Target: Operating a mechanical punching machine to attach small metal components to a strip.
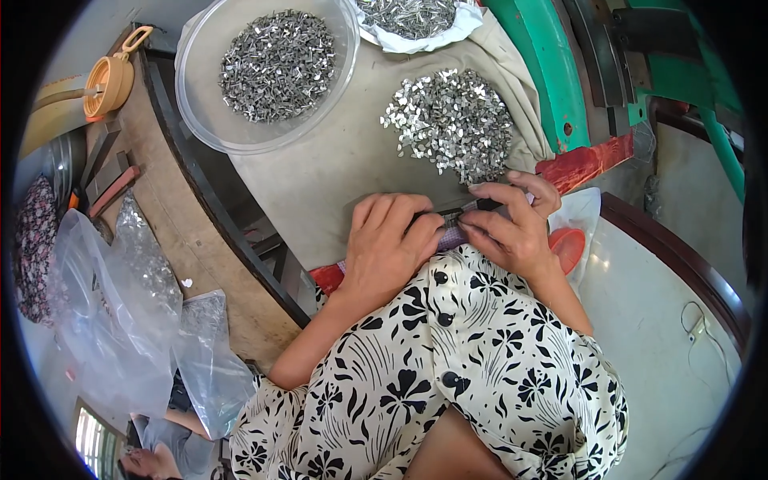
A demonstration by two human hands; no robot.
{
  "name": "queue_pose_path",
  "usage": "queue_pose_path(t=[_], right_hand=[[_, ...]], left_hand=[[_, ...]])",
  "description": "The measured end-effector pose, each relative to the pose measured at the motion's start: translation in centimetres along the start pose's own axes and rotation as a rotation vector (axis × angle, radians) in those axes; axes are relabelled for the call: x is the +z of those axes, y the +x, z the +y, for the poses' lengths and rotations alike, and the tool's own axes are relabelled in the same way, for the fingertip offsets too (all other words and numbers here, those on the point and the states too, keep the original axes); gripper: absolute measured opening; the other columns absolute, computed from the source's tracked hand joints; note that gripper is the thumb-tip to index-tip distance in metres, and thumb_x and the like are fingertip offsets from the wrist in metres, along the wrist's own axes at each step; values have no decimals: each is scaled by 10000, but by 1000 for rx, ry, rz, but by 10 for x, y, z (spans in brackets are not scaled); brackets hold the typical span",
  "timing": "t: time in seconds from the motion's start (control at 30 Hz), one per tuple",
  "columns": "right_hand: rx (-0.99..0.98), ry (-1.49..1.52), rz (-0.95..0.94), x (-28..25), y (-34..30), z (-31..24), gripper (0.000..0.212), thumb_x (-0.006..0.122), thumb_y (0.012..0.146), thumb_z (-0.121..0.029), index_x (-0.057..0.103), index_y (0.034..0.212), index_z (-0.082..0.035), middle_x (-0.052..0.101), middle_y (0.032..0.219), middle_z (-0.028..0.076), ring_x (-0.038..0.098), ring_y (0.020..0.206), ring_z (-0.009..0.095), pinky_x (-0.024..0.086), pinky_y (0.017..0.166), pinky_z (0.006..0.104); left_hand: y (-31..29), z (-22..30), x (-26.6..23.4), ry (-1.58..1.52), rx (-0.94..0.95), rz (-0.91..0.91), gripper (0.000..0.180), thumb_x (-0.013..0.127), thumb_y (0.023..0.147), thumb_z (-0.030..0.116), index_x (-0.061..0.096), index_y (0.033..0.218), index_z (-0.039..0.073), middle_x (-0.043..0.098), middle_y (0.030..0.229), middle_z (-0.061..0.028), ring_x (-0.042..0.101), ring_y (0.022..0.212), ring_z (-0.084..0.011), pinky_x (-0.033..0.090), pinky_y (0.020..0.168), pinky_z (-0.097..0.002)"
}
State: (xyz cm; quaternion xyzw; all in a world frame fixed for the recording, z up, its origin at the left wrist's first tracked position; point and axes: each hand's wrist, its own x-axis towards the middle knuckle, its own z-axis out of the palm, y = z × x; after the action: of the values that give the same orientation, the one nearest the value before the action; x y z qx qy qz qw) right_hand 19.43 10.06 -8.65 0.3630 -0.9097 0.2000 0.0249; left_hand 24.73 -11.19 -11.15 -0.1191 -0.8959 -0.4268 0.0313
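Note:
My left hand (392,240) rests at the near edge of a beige cloth (320,188), fingers curled down and tips pressed close together. Opposite it is my right hand (516,228), its thumb and fingers bent inward. The fingertips of both hands come near each other over a dark narrow strip (452,214). Whatever small thing they hold is hidden by the fingers. A purple checked cloth (453,238) shows just below them. Beyond my right fingers lies a loose pile of small shiny metal pieces (456,120).
A clear round tub (188,104) of small metal parts stands far left, beside a white-lined container (392,40) of thin metal pieces. A green machine frame (552,76) borders the right. Plastic bags (120,296) lie left; a red-orange dish (566,250) sits by my right wrist. Another person (172,444) is lower left.

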Motion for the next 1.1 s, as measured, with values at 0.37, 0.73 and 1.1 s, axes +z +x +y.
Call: queue_pose_path(t=[0.37,0.73,1.1], right_hand=[[36,41,-2,0,-5,2,244,835,604,-169,776,839,-193,675,1101,0,469,1148,308,331,986,406],[97,83,45,1,-16,5,250,818,651,-215,786,898,-235,665,1092,-26,497,1135,289,284,979,403],[26,24,35,-2,-6,-6,267,857,633,-175,782,884,-226,672,1102,4,449,1159,305,330,980,412]], left_hand=[[6,3,7,19,-5,-31,160,698,765,146,640,907,99,587,1020,-29,559,987,-231,401,918,-408],[4,4,7,35,38,-10,180,706,763,176,640,913,101,593,1025,-30,560,991,-223,389,939,-410],[-11,-4,-14,98,-51,14,325,816,709,219,656,973,119,611,1034,-23,573,968,-236,363,936,-405]])
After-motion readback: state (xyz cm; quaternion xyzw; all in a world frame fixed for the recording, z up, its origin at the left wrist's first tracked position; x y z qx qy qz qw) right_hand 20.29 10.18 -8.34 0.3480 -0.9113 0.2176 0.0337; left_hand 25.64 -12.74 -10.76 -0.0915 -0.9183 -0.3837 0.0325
